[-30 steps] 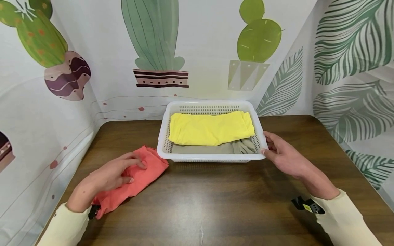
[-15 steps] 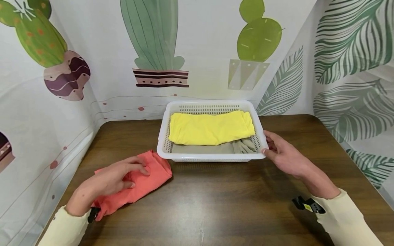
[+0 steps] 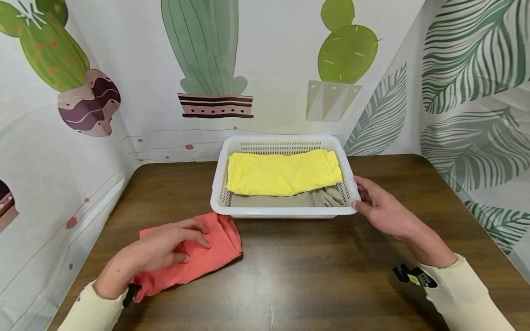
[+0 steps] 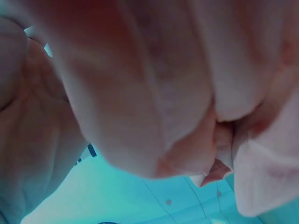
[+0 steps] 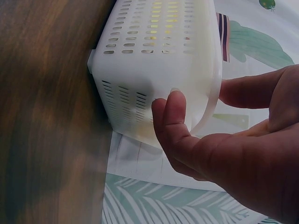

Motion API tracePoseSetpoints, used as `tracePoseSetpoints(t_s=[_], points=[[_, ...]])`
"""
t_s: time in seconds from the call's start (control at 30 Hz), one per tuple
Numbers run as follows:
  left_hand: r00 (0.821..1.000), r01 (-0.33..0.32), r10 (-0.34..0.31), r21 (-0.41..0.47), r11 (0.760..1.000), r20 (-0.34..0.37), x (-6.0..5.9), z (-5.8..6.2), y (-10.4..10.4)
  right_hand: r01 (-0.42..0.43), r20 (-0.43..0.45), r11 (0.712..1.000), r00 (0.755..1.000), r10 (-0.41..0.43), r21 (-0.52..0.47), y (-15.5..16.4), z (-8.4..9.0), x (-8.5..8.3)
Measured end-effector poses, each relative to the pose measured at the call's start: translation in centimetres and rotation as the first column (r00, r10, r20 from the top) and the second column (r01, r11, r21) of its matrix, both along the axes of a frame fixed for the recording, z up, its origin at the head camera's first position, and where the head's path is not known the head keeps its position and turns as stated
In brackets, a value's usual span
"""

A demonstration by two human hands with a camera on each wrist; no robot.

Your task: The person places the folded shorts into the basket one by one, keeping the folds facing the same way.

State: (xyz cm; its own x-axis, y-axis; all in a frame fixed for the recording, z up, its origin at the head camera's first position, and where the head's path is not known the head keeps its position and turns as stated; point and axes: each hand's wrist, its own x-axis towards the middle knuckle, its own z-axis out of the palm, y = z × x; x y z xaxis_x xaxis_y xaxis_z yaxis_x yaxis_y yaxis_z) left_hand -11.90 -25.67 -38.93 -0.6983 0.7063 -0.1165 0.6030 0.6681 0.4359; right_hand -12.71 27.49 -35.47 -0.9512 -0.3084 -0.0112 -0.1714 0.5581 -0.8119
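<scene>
My left hand (image 3: 159, 248) grips a folded coral-red cloth (image 3: 223, 243), its fingers bent over the top. The cloth lies at the front left corner of a white plastic basket (image 3: 285, 212). Close up in the left wrist view, blurred fingers press against a fold of the cloth (image 4: 271, 163); much of the grip is hidden. My right hand (image 3: 383, 209) holds the basket's right rim. In the right wrist view, that hand (image 5: 224, 149) has fingers against the outer wall of the basket (image 5: 135, 70). Inside lie a folded yellow cloth (image 3: 285, 174) and a grey-green one (image 3: 285, 201) beneath it.
The dark wooden table (image 3: 314, 280) extends in front of the basket and to both sides. A white wall covering (image 3: 281, 55) printed with cacti and leaves stands directly behind the basket and table.
My left hand and the coral-red cloth have shifted right and a little toward me, down past the basket's front left corner. The right hand and the basket stay put.
</scene>
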Motion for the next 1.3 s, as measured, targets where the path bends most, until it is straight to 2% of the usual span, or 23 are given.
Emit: tracePoseSetpoints(t_s=[0.17, 0.5, 0.97, 1.3], points=[[1.0, 0.026, -0.026, 0.004, 1.0, 0.008, 0.4, 0.0, 0.7, 0.002, 0.0, 1.0, 1.0, -0.002, 0.002, 0.0, -0.1, 0.0], [0.993, 0.111, -0.11, 0.024, 0.994, -0.039, 0.7, -0.1, 2.2, 0.003, 0.008, 1.0, 1.0, -0.003, -0.003, 0.1, -0.1, -0.1], [0.988, 0.145, -0.141, 0.067, 0.987, -0.059, 1.0, -0.4, 3.9, 0.005, 0.011, 1.0, 1.0, -0.005, -0.011, 0.1, -0.1, -0.1], [0.982, 0.177, -0.173, 0.051, 0.983, -0.071, 1.0, -0.6, 5.4, 0.002, 0.015, 1.0, 1.0, -0.001, -0.019, 0.1, -0.2, -0.2]])
